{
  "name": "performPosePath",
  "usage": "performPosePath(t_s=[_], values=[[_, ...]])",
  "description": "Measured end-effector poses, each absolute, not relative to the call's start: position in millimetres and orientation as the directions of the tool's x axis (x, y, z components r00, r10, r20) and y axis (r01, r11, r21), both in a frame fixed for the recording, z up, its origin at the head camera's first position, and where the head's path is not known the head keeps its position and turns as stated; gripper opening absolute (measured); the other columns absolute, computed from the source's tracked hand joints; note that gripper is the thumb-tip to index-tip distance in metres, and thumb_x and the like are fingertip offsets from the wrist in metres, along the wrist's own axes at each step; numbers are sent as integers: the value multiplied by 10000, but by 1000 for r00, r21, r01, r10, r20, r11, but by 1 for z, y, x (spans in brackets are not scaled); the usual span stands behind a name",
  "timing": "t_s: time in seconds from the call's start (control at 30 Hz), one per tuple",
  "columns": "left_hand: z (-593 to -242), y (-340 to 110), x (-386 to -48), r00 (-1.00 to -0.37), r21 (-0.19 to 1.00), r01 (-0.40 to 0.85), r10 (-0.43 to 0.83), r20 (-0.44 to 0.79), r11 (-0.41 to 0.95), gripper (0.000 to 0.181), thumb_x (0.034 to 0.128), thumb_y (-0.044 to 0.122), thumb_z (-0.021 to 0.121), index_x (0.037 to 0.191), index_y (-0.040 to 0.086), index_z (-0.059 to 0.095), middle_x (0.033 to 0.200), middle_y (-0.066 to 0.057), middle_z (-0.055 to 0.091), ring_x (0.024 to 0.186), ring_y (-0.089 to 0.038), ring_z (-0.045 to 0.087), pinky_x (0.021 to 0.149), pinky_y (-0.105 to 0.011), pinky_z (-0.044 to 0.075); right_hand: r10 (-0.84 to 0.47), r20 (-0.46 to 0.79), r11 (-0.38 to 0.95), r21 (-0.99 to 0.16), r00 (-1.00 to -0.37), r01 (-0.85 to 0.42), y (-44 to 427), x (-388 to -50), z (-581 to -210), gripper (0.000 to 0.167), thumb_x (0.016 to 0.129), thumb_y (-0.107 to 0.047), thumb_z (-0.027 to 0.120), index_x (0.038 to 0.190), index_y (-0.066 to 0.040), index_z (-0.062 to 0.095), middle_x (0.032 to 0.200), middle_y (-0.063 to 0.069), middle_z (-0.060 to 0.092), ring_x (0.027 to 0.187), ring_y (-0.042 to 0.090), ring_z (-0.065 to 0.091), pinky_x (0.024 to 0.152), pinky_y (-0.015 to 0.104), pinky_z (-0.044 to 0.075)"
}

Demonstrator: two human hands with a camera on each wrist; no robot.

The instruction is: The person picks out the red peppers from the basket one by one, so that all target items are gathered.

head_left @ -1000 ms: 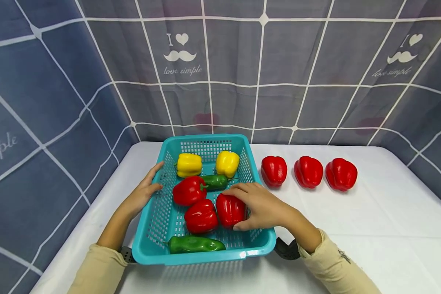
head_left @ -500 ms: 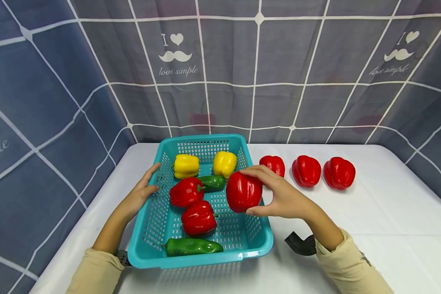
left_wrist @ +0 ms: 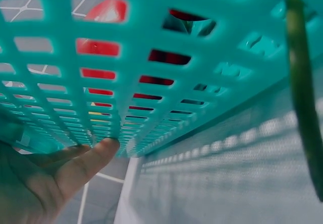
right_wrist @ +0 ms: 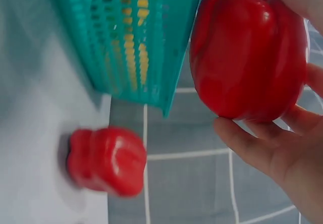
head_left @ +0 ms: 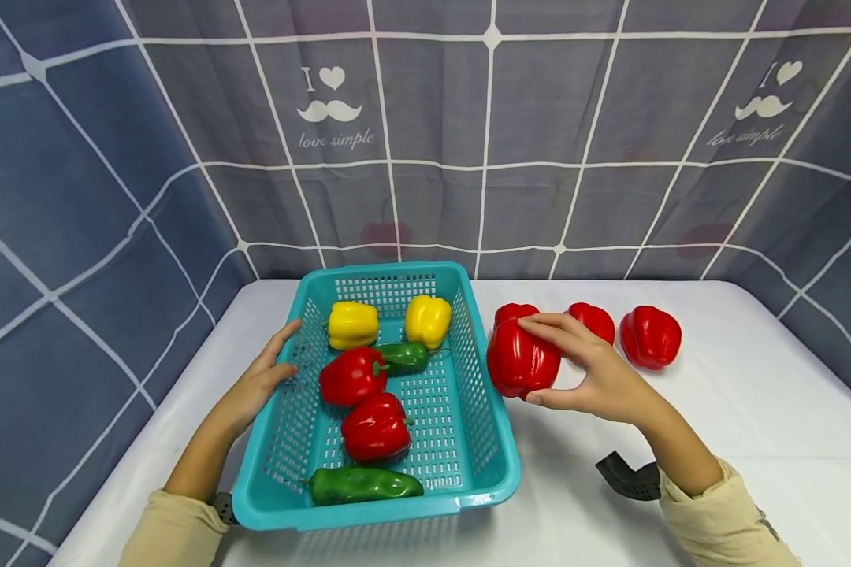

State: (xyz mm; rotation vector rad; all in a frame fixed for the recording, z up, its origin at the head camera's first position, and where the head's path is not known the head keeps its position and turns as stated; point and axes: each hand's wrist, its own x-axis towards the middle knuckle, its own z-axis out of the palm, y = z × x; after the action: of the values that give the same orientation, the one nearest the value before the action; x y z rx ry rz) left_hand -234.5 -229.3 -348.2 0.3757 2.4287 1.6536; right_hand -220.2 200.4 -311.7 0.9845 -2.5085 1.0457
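Red pepper [head_left: 518, 361], teal basket [head_left: 376, 515]

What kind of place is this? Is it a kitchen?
I can't be sure. It looks like a tabletop corner set up indoors: a white-covered table, a grey checked cloth hanging round it like walls, and a teal basket with peppers inside.

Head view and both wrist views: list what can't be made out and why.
Head: lower part of the leftmost table pepper, behind the held red pepper.
Head: part of the middle table pepper, behind the right hand.
Left wrist: which peppers the red patches belong to, broken up by the basket wall.
Right wrist: rest of the right hand, cut off by the frame edge.
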Motion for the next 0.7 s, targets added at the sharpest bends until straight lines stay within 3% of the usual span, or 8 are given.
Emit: performPosePath(t_s=[0.13, 0.4, 0.7], values=[[-348, -229, -234, -954, 930, 110, 298, 1, 350, 695, 862, 32, 318, 1472, 111, -6, 1507, -222, -33, 1280, -442, 201, 909, -478, 409, -484, 445, 560, -504, -753, -658, 213, -224, -317, 746, 620, -187, 826, 1299, -159, 517, 1259, 47, 486, 1134, 223, 448, 727, 301, 538], [-351, -229, -232, -949, 934, 129, 313, 19, 332, 688, 857, 17, 316, 1467, 78, 4, 1497, -247, -41, 1266, -464, 205, 896, -469, 423, -488, 269, 646, -528, -830, -551, 223, -232, -337, 738, 630, -322, 809, 1299, -193, 524, 1291, 93, 460, 1191, 356, 391, 712, 422, 546], [-348, -229, -233, -955, 929, 121, 295, 14, 348, 687, 872, 35, 331, 1474, 109, 6, 1505, -227, -36, 1266, -439, 217, 891, -438, 430, -504, 168, 663, -554, -847, -504, 223, -242, -350, 727, 630, -328, 806, 1286, -199, 521, 1285, 81, 450, 1180, 321, 408, 739, 407, 542]])
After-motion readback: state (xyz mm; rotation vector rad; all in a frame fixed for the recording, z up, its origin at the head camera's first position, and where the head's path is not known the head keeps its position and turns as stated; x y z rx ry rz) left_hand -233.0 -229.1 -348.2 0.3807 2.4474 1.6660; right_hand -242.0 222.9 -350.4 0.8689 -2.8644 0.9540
